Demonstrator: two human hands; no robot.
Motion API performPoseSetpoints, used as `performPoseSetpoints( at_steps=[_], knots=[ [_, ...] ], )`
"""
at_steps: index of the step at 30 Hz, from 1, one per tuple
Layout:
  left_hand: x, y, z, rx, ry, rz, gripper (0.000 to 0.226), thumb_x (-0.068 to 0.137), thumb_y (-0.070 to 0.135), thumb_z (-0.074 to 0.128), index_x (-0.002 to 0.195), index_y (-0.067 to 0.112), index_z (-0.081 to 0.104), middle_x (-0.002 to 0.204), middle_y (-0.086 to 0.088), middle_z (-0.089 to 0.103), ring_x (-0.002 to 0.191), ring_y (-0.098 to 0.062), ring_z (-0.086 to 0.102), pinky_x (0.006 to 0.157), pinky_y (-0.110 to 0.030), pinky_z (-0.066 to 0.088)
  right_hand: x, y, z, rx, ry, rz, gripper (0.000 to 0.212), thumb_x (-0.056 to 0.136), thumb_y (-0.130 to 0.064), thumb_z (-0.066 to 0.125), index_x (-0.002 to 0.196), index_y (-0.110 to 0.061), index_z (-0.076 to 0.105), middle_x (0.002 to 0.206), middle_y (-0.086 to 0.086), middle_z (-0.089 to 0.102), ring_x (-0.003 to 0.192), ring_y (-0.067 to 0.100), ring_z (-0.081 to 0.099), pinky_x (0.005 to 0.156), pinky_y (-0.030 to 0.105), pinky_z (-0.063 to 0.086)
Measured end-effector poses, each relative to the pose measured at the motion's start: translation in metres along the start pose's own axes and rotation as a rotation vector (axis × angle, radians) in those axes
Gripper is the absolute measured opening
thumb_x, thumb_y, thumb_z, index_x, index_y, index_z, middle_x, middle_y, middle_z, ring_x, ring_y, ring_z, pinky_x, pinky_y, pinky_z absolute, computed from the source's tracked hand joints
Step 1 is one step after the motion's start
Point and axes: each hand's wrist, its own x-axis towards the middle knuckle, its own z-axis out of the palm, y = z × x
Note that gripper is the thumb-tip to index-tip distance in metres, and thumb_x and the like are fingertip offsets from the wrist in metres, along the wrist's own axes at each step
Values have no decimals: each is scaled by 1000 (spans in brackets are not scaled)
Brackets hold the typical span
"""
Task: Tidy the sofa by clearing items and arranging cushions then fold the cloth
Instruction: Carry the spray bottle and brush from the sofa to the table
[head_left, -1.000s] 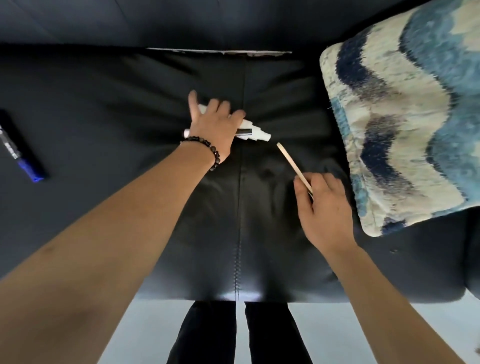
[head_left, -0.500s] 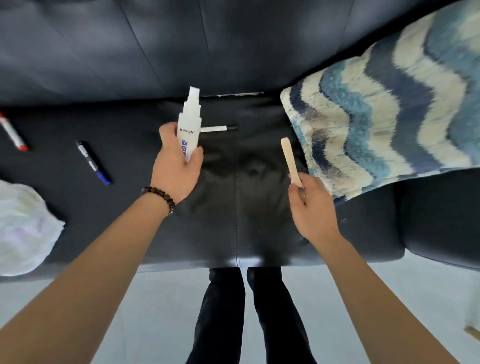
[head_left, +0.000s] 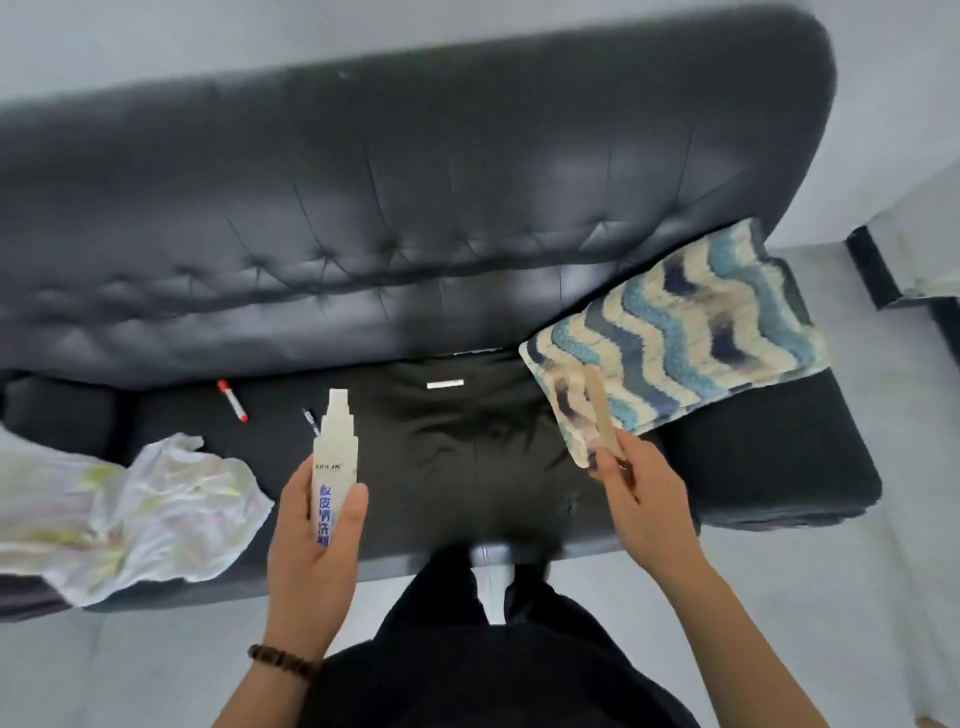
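L hand (head_left: 311, 551) grips bottle (head_left: 335, 457), R hand (head_left: 644, 509) pinches stick (head_left: 600, 410); black sofa (head_left: 415, 208) on grey floor (head_left: 831, 597) holds cushion (head_left: 685, 332), cloth (head_left: 156, 509).

Black sofa (head_left: 415, 208), blue-wavy cushion (head_left: 691, 332), white cloth (head_left: 156, 514)

On the black leather sofa (head_left: 441, 218) seat, a crumpled white cloth (head_left: 156, 509) is laid at the left and a wave-patterned woven cushion (head_left: 691, 332) at the right. Between them, a red-capped marker (head_left: 232, 400), a dark slim pen (head_left: 310, 420) and a thin white stick (head_left: 445, 384) are spread, left to right.
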Motion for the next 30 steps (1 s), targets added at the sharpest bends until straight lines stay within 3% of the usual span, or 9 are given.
performPoseSetpoints(
  at_steps=[3, 6, 10, 14, 17, 20, 24, 27, 30],
  knots=[
    [-13, 7, -32, -74, 64, 33, 29, 93, 29, 59, 119, 36, 49, 95, -2, 61, 75, -22, 61, 55, -22, 52, -37, -16, -13, 140, 119, 25, 15, 100, -30, 52, 111, -26, 62, 90, -10, 66, 86, 8, 66, 75, 37, 55],
    [-10, 9, -55, -127, 65, 101, 34, 92, 23, 61, 124, 26, 49, 90, 3, 61, 68, -23, 59, 43, -17, 46, -73, -33, -16, 227, 246, 44, 19, 98, -26, 57, 116, -31, 58, 88, -10, 69, 83, 8, 68, 73, 35, 56],
    [-3, 12, -72, -146, -32, 174, 36, 92, 24, 62, 124, 27, 48, 94, -2, 62, 69, -21, 60, 46, -23, 49, -126, -52, -10, 277, 404, 139, 30, 97, -24, 59, 120, -41, 51, 84, -19, 70, 79, 4, 67, 62, 20, 52],
    [-2, 5, -62, -105, -232, 253, 43, 90, 26, 63, 129, 27, 46, 105, -2, 61, 81, -23, 63, 56, -27, 48, -187, -44, 8, 287, 512, 321, 27, 96, -23, 60, 117, -38, 53, 85, -12, 70, 76, 10, 67, 66, 32, 54],
    [-18, -3, -37, -63, -425, 290, 40, 89, 29, 63, 125, 34, 45, 105, 3, 61, 88, -27, 63, 64, -31, 54, -253, -28, 16, 344, 652, 459, 23, 96, -22, 60, 115, -34, 57, 90, -9, 72, 79, -1, 68, 71, 22, 48],
    [-59, 2, -8, -14, -615, 367, 50, 86, 38, 64, 132, 33, 45, 114, 1, 61, 98, -25, 63, 77, -41, 55, -333, -12, 16, 404, 824, 593, 21, 94, -23, 62, 113, -33, 60, 89, -10, 73, 76, -3, 70, 71, 20, 51],
    [-145, 23, 27, 17, -847, 508, 63, 80, 46, 62, 137, 27, 41, 116, 1, 59, 97, -21, 63, 69, -32, 53, -432, 23, 9, 464, 1058, 729, 19, 93, -24, 64, 108, -35, 59, 83, -11, 74, 71, -6, 68, 67, 14, 50],
    [-220, 24, 53, 34, -964, 642, 64, 80, 47, 61, 137, 25, 42, 119, 1, 58, 101, -23, 63, 77, -37, 56, -499, 60, 5, 542, 1218, 773, 23, 94, -18, 63, 113, -29, 58, 89, -5, 73, 68, -8, 66, 65, 2, 45],
    [-304, 8, 85, 73, -1031, 702, 64, 82, 43, 61, 138, 22, 40, 120, -1, 56, 97, -24, 63, 61, -24, 57, -567, 107, -1, 612, 1276, 811, 25, 94, -15, 62, 115, -27, 58, 91, -3, 73, 71, -6, 68, 65, 13, 48]
  ],
)
